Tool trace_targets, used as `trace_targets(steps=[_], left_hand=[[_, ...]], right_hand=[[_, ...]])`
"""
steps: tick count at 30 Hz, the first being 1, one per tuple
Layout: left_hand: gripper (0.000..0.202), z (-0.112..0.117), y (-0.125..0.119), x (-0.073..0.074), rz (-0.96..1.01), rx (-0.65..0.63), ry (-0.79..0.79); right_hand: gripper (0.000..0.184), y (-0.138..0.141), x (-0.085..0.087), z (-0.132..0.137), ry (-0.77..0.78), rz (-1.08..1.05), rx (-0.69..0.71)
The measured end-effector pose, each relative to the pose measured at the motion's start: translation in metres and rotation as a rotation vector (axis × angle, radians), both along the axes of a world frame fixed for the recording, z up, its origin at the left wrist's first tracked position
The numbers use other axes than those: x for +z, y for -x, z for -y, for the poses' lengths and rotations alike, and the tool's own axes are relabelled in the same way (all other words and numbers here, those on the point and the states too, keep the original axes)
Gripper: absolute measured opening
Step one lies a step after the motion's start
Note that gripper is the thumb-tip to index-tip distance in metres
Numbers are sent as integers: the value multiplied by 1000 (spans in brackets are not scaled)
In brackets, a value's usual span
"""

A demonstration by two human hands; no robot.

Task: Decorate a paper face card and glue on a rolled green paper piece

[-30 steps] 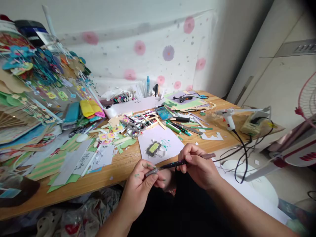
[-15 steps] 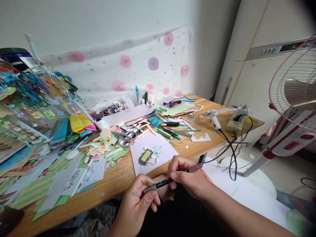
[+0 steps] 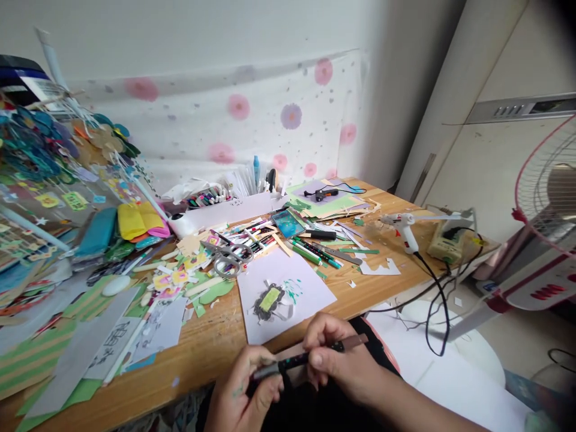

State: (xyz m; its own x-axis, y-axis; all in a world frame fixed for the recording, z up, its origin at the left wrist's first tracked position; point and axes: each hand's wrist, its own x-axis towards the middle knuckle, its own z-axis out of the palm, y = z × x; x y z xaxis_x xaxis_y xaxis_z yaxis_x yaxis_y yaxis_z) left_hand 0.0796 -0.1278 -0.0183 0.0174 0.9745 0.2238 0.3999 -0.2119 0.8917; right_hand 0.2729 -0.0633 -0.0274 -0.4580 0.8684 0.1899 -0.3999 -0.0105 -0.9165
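Just off the table's (image 3: pixel 198 354) near edge, over your lap, you held the marker pen (image 3: pixel 293 362) level between both hands. Your left hand (image 3: pixel 243 396) pinched its grey end and your right hand (image 3: pixel 344 369) closed round the barrel, likely to brace one end against the other. The white sheet (image 3: pixel 306 282) lay at the near edge, within easy reach. Farther back, the scissors (image 3: pixel 227 259) sat mid-table, and the glue gun (image 3: pixel 404 225) rested toward the right edge, its cord trailing off.

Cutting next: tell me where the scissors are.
Head view: the scissors lie left of centre on the table, just past the far-left corner of the lilac sheet.
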Motion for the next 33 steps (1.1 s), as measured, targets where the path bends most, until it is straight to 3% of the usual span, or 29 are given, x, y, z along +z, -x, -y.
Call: trace_targets(steps=[2, 5, 8, 11, 14, 17, 25, 28, 31, 33], left_hand=[[18, -17, 17, -5, -173, 117, -147], [18, -42, 28, -9, -444, 233, -346], [19, -59, 18, -5, -630, 148, -394], [23, -67, 0, 4, -699, 83, -367], [20, -67, -12, 7, -711, 29, -343], [21, -63, -11, 5, -732, -1, -343], [19, -55, 7, 2, -737, -16, -258], [9, -52, 16, 7, -706, 6, -272], [5, -47, 28, 11, -663, 48, -322], [7, -43, 32, 13, -632, 66, -383]], right_hand=[[31, -12, 3, -22, -150, 150, -130], [10, -22, 14, -61, -638, 572, -263], [33, -16, 25, -96, -984, 1005, -205], [45, -4, 30, -122, -973, 1363, -280], [31, 4, 29, -141, -826, 1572, -385], [21, 8, 25, -154, -759, 1638, -399], [17, 2, 30, -153, -590, 1603, -534], [16, -12, 31, -137, -466, 1235, -505], [14, -23, 30, -111, -352, 684, -315], [14, -26, 32, -90, -308, 509, -155]])
